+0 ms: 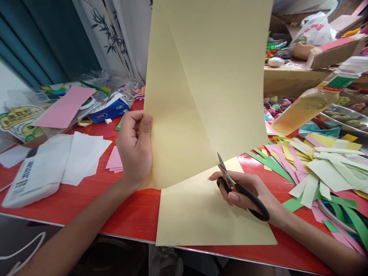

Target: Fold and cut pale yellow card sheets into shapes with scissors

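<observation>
My left hand (pixel 135 147) pinches the left edge of a large pale yellow sheet of paper (pixel 207 84), thumb in front. The sheet stands raised above the table, with a slanting crease down its middle. In my right hand (pixel 244 188) is a pair of scissors (pixel 227 174) with black handles, fingers wrapped around them. Their blades point up and left, near the sheet's lower edge; whether they touch the paper I cannot tell. Beneath the scissors, another pale yellow sheet (pixel 212 222) lies flat at the table's front edge, partly hidden by the raised one.
The table (pixel 129 211) is red. At right lies a pile of coloured paper strips (pixel 324 168), with a tilted bottle (pixel 313 96) behind. At left are white sheets (pixel 83 157), a white case (pixel 31 184), a pink sheet (pixel 67 107) and a blue packet (pixel 109 109).
</observation>
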### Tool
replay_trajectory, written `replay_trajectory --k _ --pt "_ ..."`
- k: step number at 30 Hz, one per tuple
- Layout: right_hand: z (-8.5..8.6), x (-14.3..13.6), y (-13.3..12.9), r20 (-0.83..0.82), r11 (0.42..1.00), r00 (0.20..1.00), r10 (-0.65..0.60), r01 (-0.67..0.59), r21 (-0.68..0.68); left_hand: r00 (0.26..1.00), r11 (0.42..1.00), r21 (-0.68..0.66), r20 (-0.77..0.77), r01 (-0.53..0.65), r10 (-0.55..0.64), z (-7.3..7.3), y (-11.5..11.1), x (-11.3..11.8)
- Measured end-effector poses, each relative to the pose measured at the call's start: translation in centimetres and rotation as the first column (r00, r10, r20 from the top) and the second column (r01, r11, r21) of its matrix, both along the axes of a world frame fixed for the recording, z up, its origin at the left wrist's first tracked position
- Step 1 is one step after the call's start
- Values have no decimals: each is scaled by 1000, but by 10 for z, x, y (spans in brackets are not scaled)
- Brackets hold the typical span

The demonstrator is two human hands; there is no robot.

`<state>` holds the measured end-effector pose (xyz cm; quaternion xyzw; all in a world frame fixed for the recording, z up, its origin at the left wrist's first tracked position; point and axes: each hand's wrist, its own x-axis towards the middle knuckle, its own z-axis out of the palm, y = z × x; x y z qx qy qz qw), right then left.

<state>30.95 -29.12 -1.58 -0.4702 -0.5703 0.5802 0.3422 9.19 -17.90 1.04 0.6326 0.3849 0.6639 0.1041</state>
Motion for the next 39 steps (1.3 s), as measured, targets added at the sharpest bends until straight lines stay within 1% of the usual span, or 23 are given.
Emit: replay_trajectory --k 5,12,18,29,39 --pt "-1 0 0 0 1000 1000 9 -9 18 1000 1000 -2 3 -8 8 0 0 0" --pt "1 -1 -1 18 1000 1000 -23 23 -1 1000 1000 8 -3 3 -3 0 0 0" --pt "0 -2 -1 -10 997 999 -35 35 -63 1000 1000 0 -10 -8 8 0 0 0" --pt "-2 -2 -2 35 995 997 -65 68 -67 1000 1000 3 15 9 -9 0 1 -1" --pt "2 -4 -2 -1 993 997 -74 74 -88 999 1000 0 -30 -28 28 1 2 -2"
